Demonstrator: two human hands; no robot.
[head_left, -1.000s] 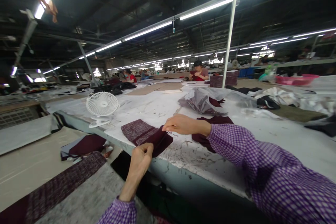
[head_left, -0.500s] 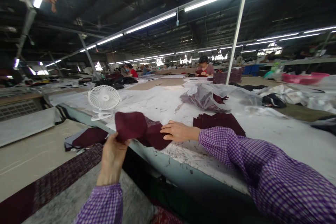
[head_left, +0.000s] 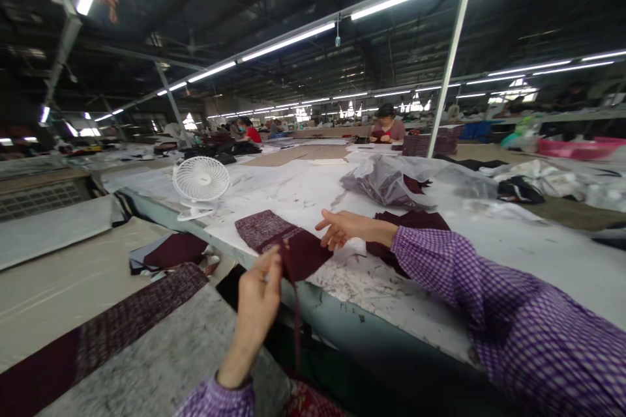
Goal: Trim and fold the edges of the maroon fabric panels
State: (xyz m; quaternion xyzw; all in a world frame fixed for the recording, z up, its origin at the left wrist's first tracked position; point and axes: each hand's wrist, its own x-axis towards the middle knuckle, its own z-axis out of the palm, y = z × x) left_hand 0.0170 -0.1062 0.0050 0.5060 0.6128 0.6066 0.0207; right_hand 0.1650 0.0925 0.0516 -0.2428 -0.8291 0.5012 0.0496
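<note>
A maroon fabric piece (head_left: 307, 254) with a speckled section lies flat at the near edge of the white-covered table. My left hand (head_left: 259, 293) is closed in a pinch at that edge, holding a thin maroon strip (head_left: 297, 326) that dangles below the tabletop. Whether the strip is joined to the piece, I cannot tell. Over the right end of the piece is my right hand (head_left: 349, 228), open with fingers apart and nothing in it. Under and behind my right wrist sits a stack of maroon pieces (head_left: 420, 220), partly covered by the sleeve.
A small white fan (head_left: 201, 179) stands at the table edge on the left. Behind the stack lies a clear plastic bag (head_left: 376, 179). Lower left, more maroon pieces (head_left: 178, 252) rest on a beige surface. A pole (head_left: 452, 55) rises from the table. A co-worker (head_left: 388, 125) sits farther back.
The flap my left hand was holding up now lies flat, and that hand has moved right and pinches a thin strip. My right hand has shifted right, off the middle of the piece.
</note>
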